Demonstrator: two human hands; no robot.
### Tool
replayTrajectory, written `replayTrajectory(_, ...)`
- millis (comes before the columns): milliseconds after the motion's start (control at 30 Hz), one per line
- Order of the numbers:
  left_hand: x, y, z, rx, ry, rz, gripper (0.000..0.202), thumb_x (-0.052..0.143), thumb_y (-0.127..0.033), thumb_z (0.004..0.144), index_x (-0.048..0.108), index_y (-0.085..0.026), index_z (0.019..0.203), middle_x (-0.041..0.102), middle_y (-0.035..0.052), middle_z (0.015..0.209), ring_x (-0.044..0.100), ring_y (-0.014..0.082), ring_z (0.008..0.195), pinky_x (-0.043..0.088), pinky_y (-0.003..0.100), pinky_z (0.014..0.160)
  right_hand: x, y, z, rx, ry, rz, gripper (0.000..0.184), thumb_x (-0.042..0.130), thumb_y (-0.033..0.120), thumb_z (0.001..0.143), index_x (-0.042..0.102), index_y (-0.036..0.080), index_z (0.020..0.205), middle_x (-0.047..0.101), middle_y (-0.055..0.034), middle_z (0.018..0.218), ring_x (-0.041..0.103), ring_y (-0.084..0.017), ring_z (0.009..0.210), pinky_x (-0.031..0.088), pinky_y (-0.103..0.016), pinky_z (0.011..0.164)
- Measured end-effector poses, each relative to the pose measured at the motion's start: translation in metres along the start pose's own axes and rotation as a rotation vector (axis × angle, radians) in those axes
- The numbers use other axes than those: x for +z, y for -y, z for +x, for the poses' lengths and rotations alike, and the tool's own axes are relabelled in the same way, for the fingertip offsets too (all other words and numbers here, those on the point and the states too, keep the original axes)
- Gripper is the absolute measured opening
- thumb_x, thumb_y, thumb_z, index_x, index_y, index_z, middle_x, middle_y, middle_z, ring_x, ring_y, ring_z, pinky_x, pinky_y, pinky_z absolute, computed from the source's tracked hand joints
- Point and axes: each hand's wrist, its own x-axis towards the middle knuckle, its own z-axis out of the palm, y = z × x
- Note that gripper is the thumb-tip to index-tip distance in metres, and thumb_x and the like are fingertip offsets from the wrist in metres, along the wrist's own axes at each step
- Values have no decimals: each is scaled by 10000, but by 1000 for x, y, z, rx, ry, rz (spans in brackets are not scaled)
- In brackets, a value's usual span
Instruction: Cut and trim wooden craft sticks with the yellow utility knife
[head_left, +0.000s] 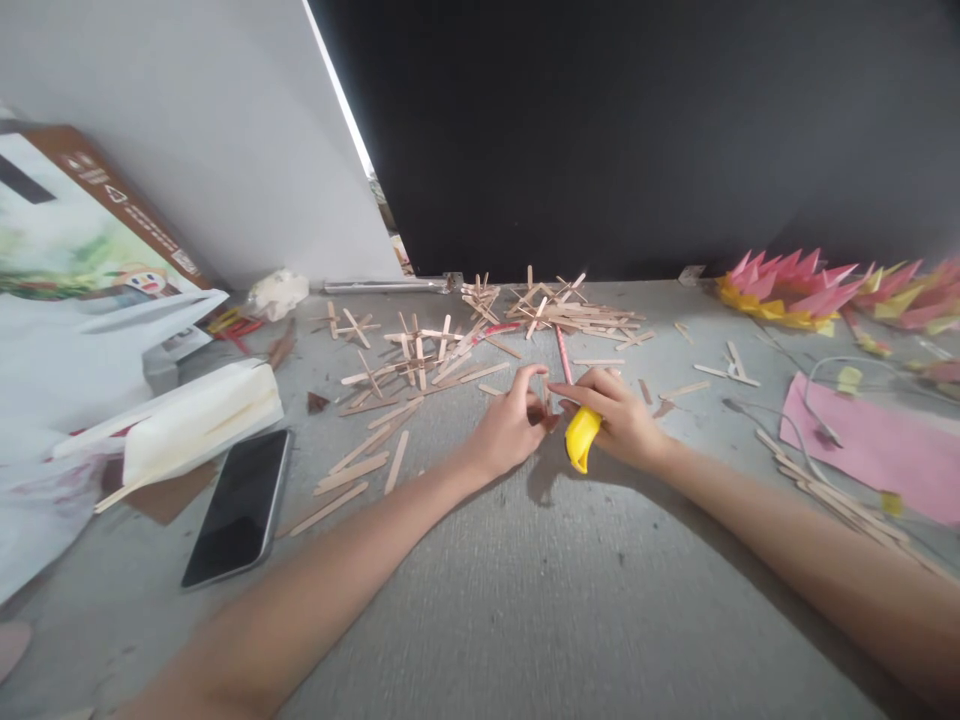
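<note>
Near the middle of the table, my left hand [517, 425] pinches a short craft stick [547, 393] upright between thumb and fingertip. My right hand [616, 415] is closed around a yellow curved object [583, 440], perhaps a tool handle; its working end is hidden. The right index finger points at the craft stick and seems to touch it. Just behind the right hand, a red-and-white striped rod [563, 355] slants away; I cannot tell whether it is held. Beyond both hands lies a pile of crossed craft sticks [577, 315], with more loose sticks [352, 472] at the left.
A black phone [238, 508] lies left, beside an opened white packet [202, 420] and a plastic bag [52, 400]. Pink-and-yellow paper crowns [787, 290] stand at the back right. Pink paper [877, 450], a cable [814, 420] and more sticks lie right. A black panel [637, 140] rises behind.
</note>
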Motion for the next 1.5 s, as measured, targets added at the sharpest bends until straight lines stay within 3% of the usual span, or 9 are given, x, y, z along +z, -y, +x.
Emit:
replayTrajectory(367, 12, 3, -5, 71, -145, -79, 652, 770, -154, 909, 440, -247, 1463, 774, -23, 841, 771, 181, 896, 552, 313, 886, 9, -13, -9, -85, -28, -5, 431, 683, 160, 1046, 675, 307, 1451, 669, -43, 938, 622, -215, 799, 466, -390, 728)
replayTrajectory(833, 9, -2, -7, 16, -33, -4, 608, 710, -177, 935, 455, -238, 1483, 809, 27, 939, 765, 223, 1023, 547, 347, 924, 5, -1, 2, 35, -11, 88, 87, 662, 242, 1073, 740, 236, 1111, 702, -58, 921, 655, -212, 812, 485, -377, 767)
replayTrajectory(1167, 8, 1, -7, 54, 31, 6, 612, 659, -133, 949, 431, -232, 1509, 798, 38, 976, 755, 218, 979, 548, 338, 897, 6, -3, 1, 97, 142, 77, 37, 630, 190, 1065, 629, 221, 1085, 678, -84, 1024, 606, -228, 870, 478, -365, 804)
replayTrajectory(1500, 7, 3, -6, 55, 34, 4, 622, 665, -151, 937, 417, -218, 1504, 783, 35, 931, 729, 210, 892, 532, 332, 833, 8, -1, 4, 105, 202, -5, 195, 568, 40, 997, 576, 222, 1067, 636, -98, 1034, 575, -261, 885, 482, -371, 803)
